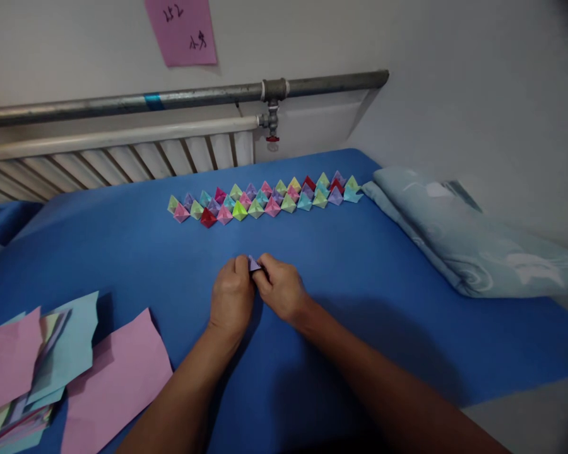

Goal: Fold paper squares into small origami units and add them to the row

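Observation:
Between my two hands is a small folded piece of purple paper (254,264), pinched from both sides over the blue surface (189,265). My left hand (233,291) is closed on its left edge, thumb and fingers pressed together. From the other side my right hand (280,285) grips it with bent fingers. Most of the paper is covered by the fingers; just a pointed tip shows. Beyond the hands lie rows of folded paper boats (239,210) in pink, green, blue, purple, red and yellow.
At the lower left, a stack of coloured paper sheets (71,343) lies beside a loose pink sheet (123,378). A folded grey-green blanket (454,233) rests on the right. Behind are a white radiator (146,157), a metal pipe (208,98) and a pink note (184,31).

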The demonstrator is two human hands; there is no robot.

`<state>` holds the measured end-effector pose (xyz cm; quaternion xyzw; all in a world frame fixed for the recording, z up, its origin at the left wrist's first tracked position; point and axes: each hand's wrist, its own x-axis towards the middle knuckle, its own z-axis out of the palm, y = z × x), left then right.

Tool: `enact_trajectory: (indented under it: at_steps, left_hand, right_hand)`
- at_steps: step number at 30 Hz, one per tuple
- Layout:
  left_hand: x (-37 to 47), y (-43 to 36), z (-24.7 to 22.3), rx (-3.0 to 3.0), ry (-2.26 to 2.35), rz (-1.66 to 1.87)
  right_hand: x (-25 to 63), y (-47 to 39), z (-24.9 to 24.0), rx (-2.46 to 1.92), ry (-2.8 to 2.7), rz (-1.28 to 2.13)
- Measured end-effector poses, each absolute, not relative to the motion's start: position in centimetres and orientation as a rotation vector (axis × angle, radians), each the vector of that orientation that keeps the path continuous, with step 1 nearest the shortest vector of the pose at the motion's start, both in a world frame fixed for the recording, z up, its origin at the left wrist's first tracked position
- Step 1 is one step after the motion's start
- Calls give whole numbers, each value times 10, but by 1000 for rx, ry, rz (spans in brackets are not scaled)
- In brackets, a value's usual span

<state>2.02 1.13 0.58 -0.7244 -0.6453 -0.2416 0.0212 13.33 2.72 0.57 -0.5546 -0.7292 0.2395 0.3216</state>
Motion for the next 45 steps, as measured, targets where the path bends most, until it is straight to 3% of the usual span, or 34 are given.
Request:
enact_trajectory:
  at_steps: [13, 21, 34, 45]
  left_hand:
    - [15, 11, 3, -2214, -1899, -1044]
    - [15, 7, 8, -2145, -2186, -1376]
    - [7, 12, 20, -2093, -2530, -2561]
    - [1, 11, 36, -2022, -2721, -2831]
  right_hand:
    - [132, 26, 2, -1430, -1885, 570]
    - [135, 27, 1, -1375, -1835, 602]
    - [141, 25, 1, -1097, -1742, 641]
    - [145, 21, 5, -1018, -1781, 639]
